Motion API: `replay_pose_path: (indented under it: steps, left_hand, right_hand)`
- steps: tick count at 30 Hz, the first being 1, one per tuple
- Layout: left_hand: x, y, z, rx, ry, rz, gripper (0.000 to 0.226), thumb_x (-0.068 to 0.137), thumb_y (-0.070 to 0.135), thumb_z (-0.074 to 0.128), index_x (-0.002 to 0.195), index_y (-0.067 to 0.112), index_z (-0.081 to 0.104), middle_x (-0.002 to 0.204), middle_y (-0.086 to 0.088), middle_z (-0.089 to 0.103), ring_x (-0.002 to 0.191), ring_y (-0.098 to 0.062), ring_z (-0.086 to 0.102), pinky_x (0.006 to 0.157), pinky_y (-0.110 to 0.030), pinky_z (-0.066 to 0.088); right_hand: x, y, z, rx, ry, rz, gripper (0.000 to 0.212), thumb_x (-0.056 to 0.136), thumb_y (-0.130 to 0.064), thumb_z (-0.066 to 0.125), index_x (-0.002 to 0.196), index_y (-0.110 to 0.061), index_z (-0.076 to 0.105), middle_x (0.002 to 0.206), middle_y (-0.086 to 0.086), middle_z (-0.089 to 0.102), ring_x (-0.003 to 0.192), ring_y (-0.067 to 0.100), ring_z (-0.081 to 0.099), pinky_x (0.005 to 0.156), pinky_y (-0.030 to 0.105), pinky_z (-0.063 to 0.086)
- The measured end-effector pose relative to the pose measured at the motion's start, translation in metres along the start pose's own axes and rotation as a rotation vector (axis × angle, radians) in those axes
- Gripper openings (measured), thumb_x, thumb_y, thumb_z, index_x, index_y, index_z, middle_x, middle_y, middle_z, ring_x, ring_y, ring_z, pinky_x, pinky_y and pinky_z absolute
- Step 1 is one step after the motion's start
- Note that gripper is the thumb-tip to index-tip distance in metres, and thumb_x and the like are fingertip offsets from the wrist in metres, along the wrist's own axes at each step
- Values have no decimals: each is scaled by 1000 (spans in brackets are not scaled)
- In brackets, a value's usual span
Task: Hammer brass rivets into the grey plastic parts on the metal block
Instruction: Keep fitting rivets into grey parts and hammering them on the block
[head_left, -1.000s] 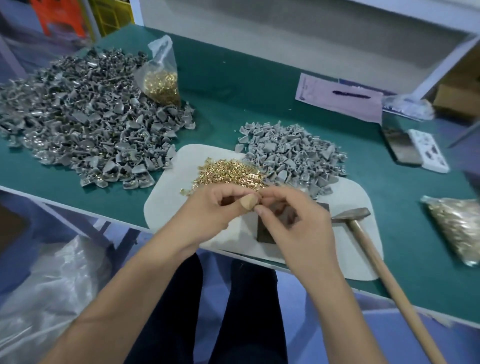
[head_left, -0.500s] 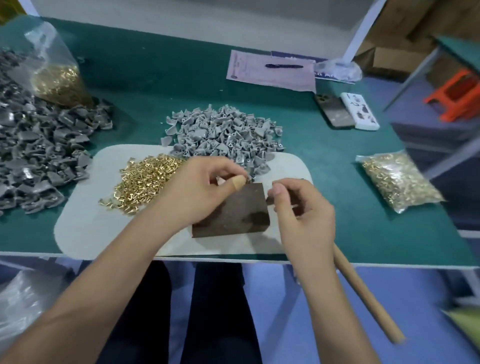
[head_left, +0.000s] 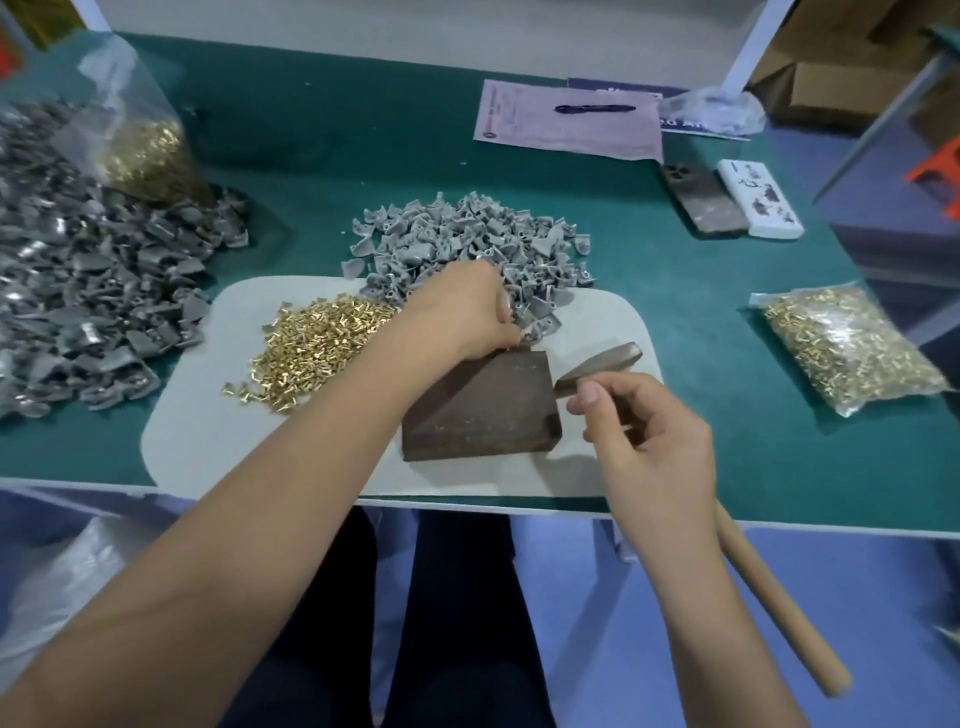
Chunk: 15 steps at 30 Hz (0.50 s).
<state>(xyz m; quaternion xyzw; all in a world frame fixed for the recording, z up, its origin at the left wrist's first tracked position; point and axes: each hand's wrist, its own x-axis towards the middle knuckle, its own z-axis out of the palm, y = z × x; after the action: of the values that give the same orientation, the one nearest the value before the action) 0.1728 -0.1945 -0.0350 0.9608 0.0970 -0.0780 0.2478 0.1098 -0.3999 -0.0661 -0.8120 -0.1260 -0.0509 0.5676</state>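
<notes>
Fingers of the right hand (head_left: 649, 441) are seen curled loosely inward, thumb and forefinger tips close together; whether anything small is pinched between them cannot be told. That hand is held just to the right of the metal block (head_left: 483, 410), above the neck of the hammer (head_left: 602, 364), whose wooden handle is seen running back past the table edge toward the viewer. The dark block is set on a pale mat (head_left: 208, 441) at the near edge of the green table (head_left: 727, 467).

Beyond the block, the left hand (head_left: 462, 312) is reached forward, its fingers bent down into the near edge of the small pile of grey plastic parts (head_left: 467, 239); they appear closed around one of the parts, though the grip itself is mostly hidden by the back of the hand. To the left of that wrist, loose brass rivets (head_left: 311, 353) are heaped on the mat, well clear of the block.

At the right side a sealed clear bag of rivets (head_left: 852, 348) is laid flat. At the left a much larger heap of grey parts (head_left: 88, 291) is spread, with a second bag of rivets (head_left: 145, 156) propped at its far edge. Farther back, a phone (head_left: 701, 200) and a white box (head_left: 758, 200) are placed side by side, and a pink sheet (head_left: 566, 124) with a pen (head_left: 595, 108) on it is laid near the wall.
</notes>
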Motion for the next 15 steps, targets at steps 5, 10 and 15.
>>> replay_pose_path:
  steps: [5, 10, 15]
  left_hand:
    - [-29, -24, -2, -261, 174, 99, 7, 93, 30, 70, 95, 26, 76, 79, 24, 64, 77, 6, 59, 72, -23, 45]
    - [-35, -25, -8, -160, 177, 92, 15, 95, 32, 66, 80, 34, 68, 83, 16, 69, 83, -9, 66, 83, -38, 56]
    - [-31, -24, -9, -204, 221, 110, 10, 98, 32, 60, 91, 34, 65, 94, 15, 68, 88, -9, 64, 86, -41, 55]
  right_hand:
    - [-2, -5, 5, 20, -39, -17, 16, 98, -18, 64, 88, -28, 72, 83, -11, 73, 73, 14, 67, 68, 30, 54]
    - [-7, -14, 16, 16, -80, -43, 15, 98, -21, 65, 89, -31, 71, 85, -10, 74, 80, 14, 67, 71, 25, 52]
    - [-12, -17, 21, 37, -84, -71, 13, 98, -24, 63, 90, -31, 71, 85, -9, 74, 80, 14, 68, 66, 24, 52]
